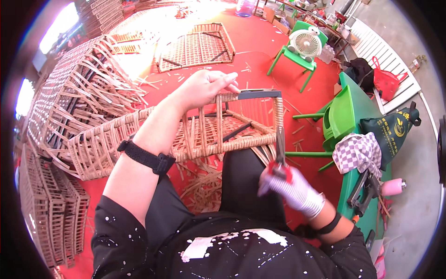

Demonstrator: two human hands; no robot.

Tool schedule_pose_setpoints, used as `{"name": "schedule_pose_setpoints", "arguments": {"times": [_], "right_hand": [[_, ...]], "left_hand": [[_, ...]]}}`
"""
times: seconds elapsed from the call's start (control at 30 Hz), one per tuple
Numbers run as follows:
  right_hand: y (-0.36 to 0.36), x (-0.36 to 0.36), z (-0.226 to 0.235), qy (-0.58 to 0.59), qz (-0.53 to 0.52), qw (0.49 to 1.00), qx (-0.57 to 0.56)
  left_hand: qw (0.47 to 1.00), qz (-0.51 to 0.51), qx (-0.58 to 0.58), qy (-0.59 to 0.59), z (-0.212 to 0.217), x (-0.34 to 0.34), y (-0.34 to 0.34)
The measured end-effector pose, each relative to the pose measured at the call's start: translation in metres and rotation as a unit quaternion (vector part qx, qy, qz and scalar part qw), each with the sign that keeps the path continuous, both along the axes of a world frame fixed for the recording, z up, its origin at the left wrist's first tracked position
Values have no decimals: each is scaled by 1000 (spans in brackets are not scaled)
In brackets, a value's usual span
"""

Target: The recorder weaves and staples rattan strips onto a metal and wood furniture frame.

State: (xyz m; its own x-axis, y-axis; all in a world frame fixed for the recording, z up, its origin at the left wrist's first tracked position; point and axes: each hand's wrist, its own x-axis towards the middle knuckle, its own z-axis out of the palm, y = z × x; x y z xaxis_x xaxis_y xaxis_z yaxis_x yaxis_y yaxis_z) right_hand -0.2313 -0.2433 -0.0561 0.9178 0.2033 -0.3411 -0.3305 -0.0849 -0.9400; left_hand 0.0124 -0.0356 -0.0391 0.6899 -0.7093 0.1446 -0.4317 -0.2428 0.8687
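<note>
A woven wicker tray-like basket [200,149] lies tilted across my lap, its slatted side uppermost. My left hand [207,87], bare, is bent over its upper rim, next to a dark strip [260,94] along the corner. Fingers curl round the rim, and part of them is hidden behind it. My right hand [293,187] wears a pale striped glove and is closed round red-handled shears [280,171]. Their dark blades point up beside the basket's right corner. Loose cane ends [264,155] stick out below that corner. Motion blurs the right hand slightly.
Cane scraps [203,188] litter the red floor. At left stand a big wicker pile [88,88] and stacked trays [51,209]. Another tray [200,49] lies ahead. To the right are green chairs [341,111], a fan [306,43], a checked cloth [355,153] and a pink bottle [392,187].
</note>
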Motion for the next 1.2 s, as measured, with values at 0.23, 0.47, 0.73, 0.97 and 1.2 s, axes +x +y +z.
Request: {"name": "schedule_pose_setpoints", "arguments": {"times": [0.23, 0.47, 0.73, 0.97, 1.2], "right_hand": [[-59, 93, 33, -332, -46, 701, -630], [-53, 126, 40, -278, 8, 637, -719], [-38, 135, 45, -290, 39, 610, -736], [-46, 145, 40, -342, 51, 581, -737], [-47, 140, 33, -317, -1, 635, -704]], "left_hand": [[1000, 21, 4, 10, -2, 2, 2], [999, 24, -29, -21, -1, 0, -2], [999, 35, -26, 5, -3, 2, -1], [999, 41, -17, 5, -2, 2, -4], [999, 31, 6, -39, 1, 2, 0]]}}
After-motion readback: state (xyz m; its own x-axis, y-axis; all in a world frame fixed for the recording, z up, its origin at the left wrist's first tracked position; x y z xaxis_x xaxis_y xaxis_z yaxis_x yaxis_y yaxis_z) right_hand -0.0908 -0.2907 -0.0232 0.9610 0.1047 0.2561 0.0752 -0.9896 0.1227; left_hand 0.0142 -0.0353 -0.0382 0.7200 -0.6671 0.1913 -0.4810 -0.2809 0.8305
